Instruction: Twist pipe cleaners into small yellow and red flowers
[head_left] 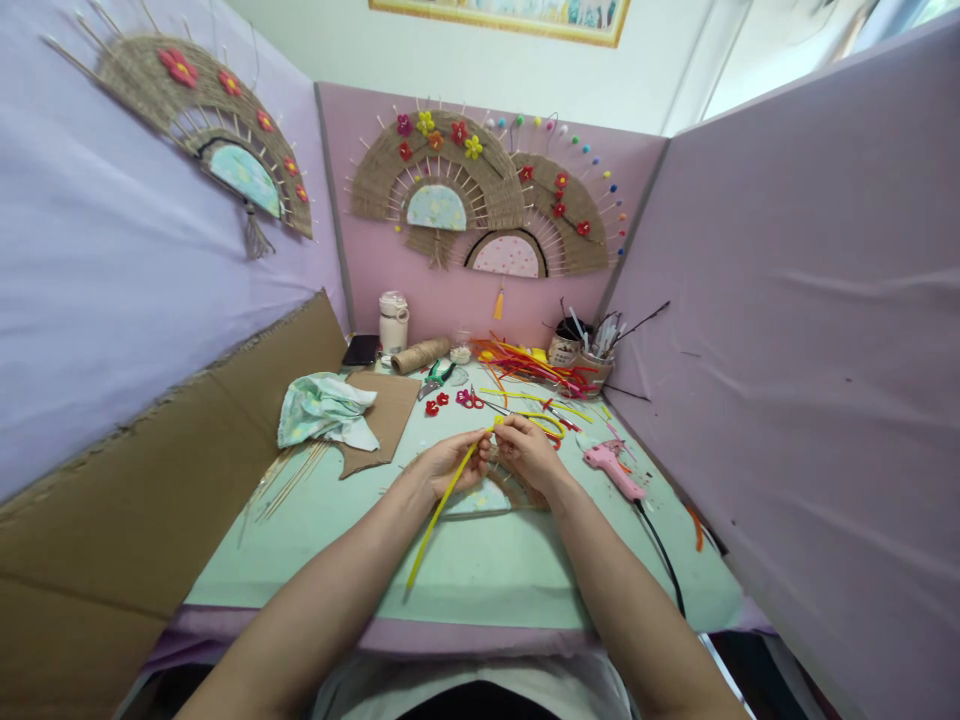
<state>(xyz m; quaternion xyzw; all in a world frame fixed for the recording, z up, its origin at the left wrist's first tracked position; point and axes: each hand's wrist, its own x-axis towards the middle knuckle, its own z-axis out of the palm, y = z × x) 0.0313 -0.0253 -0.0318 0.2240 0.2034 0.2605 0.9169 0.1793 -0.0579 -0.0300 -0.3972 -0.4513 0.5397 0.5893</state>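
A yellow pipe cleaner [439,512] runs from between my hands down toward the table's front edge, its upper end bent into a small shape at the fingertips. My left hand [456,462] is closed on it. Fingers of my right hand [527,452] pinch its upper end. Beneath both hands lies a twine-wrapped fan [480,498] with a pale patterned half-circle, partly covered by them. Just beyond the right hand are yellow-handled scissors [551,424]. Finished red flowers [437,404] lie past the left hand.
A pink glue gun [615,472] with a black cord lies at right. Patterned cloth [326,410] and cardboard [386,420] are at left, near thin sticks [296,478]. Behind are green-handled pliers [436,380], a twine roll [420,356], a bottle [394,322] and red pipe cleaners [532,365].
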